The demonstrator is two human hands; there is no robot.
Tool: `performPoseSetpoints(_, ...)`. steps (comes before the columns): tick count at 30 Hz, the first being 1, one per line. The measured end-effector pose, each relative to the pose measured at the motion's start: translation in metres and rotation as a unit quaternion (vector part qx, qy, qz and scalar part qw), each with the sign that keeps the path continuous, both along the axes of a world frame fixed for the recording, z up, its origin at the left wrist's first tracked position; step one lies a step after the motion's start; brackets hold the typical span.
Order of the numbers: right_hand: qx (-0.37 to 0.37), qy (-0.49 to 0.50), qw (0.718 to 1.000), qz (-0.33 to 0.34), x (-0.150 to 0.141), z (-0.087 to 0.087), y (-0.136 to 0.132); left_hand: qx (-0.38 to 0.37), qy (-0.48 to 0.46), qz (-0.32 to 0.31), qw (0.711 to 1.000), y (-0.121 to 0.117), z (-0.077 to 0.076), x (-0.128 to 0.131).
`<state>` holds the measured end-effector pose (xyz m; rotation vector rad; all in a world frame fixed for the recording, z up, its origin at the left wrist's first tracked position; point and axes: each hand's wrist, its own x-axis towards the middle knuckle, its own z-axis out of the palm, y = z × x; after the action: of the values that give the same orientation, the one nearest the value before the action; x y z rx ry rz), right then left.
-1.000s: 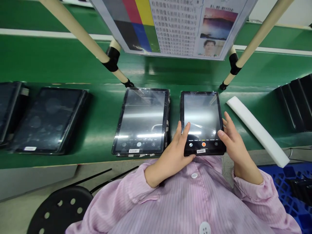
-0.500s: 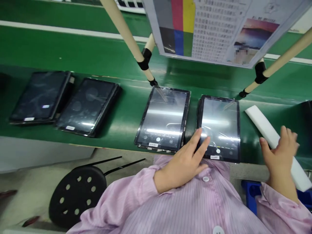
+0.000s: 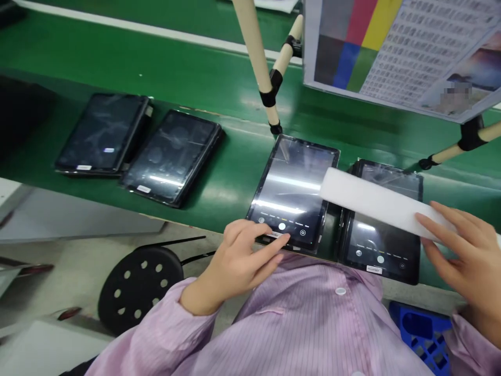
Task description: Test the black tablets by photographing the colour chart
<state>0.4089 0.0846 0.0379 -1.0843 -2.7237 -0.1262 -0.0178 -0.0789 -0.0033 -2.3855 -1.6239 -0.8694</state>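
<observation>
Head view: the right hand (image 3: 467, 256), half-curled, is gripping the white bar (image 3: 368, 199) over the right tablet (image 3: 385, 243), ideally clear of glass; the left hand (image 3: 235, 261), loosely open, empty, is reaching over the neighbouring tablet (image 3: 293, 180).

White bands of overhead glare streak the lit tablet (image 3: 293, 190); right of it, the hand (image 3: 462, 250) looks softly blurred.

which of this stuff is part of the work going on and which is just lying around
Seemingly in use:
- white strip, in the right hand
- lit tablet, left hand at its lower edge
- second lit tablet, partly behind the strip

Seemingly idle:
- darker tablet
- leftmost tablet
- black stool
- blue crate
</observation>
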Motion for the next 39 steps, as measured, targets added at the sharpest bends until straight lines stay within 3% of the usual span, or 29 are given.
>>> performPoseSetpoints(2,0.015,-0.003,0.998,0.059,-0.030,-0.004,0.018,-0.025,0.017,0.023,0.999,-0.001,-0.002,-0.002)
performPoseSetpoints(5,0.006,0.011,0.996,0.093,-0.036,-0.015,0.035,-0.042,0.017,0.047,0.998,-0.004,-0.008,-0.006)
performPoseSetpoints(11,-0.054,0.045,0.996,0.054,-0.024,-0.017,0.036,0.011,-0.029,0.046,0.998,-0.005,-0.015,-0.009)
performPoseSetpoints(15,-0.072,0.060,0.995,0.029,-0.026,-0.017,0.034,0.006,-0.005,0.064,0.998,-0.003,-0.017,-0.007)
performPoseSetpoints(21,-0.080,0.057,0.995,0.029,-0.024,-0.020,0.039,0.103,-0.087,0.080,0.988,-0.014,-0.007,-0.003)
performPoseSetpoints(25,-0.071,0.025,0.996,0.042,-0.020,-0.023,0.039,0.106,-0.079,-0.010,0.991,-0.002,0.004,0.026)
performPoseSetpoints(29,-0.079,-0.012,0.997,0.015,-0.022,-0.021,0.034,0.042,-0.040,-0.097,0.994,0.026,0.008,0.075)
performPoseSetpoints(34,-0.112,-0.023,0.993,-0.019,-0.015,-0.016,0.030,-0.007,-0.004,-0.161,0.987,0.051,0.002,0.123)
performPoseSetpoints(39,-0.125,0.004,0.990,-0.059,0.031,-0.016,0.015,-0.038,0.028,-0.168,0.985,0.057,-0.003,0.139)
